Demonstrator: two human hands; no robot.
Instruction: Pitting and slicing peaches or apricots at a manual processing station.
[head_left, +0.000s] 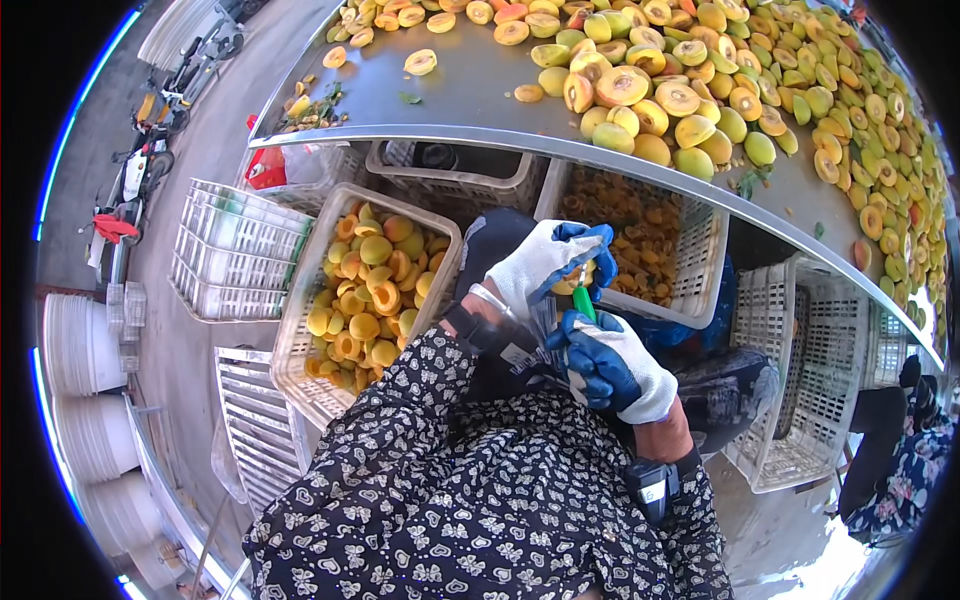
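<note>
My left hand (544, 259), in a white glove with blue-coated fingers, holds a yellow stone-fruit half (568, 283), partly hidden by the fingers. Wrapped around the green handle of a small metal-tipped hand tool (583, 302) is my right hand (619, 367), gloved the same way. The tool's tip meets the fruit; its exact shape is unclear. Beyond both hands, a crate (701, 281) contains small orange-brown fruit scraps. To the left, a pale plastic crate (291, 364) holds yellow fruit halves, several showing hollow centres.
A metal table (480, 97) spans the far side, its raised rim above the crates, heaped with halved fruit (675, 97). Stacked crates (232, 251) stand left, beside a slatted metal piece (259, 420). Another crate (817, 375) is at right, near a seated person (900, 465).
</note>
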